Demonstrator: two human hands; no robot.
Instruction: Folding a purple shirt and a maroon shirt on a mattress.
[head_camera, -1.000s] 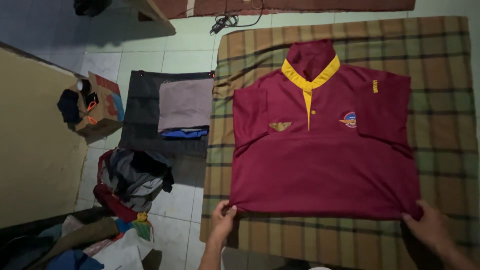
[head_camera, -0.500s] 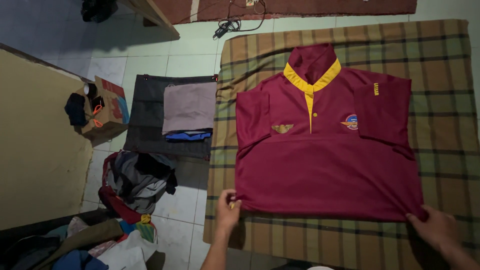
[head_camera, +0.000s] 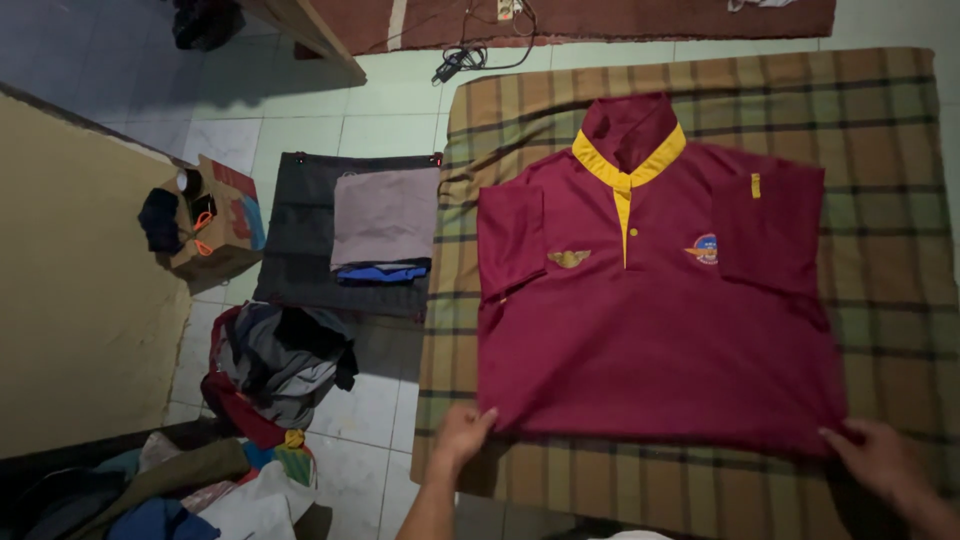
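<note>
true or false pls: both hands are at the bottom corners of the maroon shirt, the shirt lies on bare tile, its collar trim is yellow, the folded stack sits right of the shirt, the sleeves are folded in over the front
1. Left hand and right hand are at the bottom corners of the maroon shirt: true.
2. The shirt lies on bare tile: false, it lies on a plaid blanket.
3. Its collar trim is yellow: true.
4. The folded stack sits right of the shirt: false, it is to the left, on a dark cloth.
5. The sleeves are folded in over the front: true.
</note>
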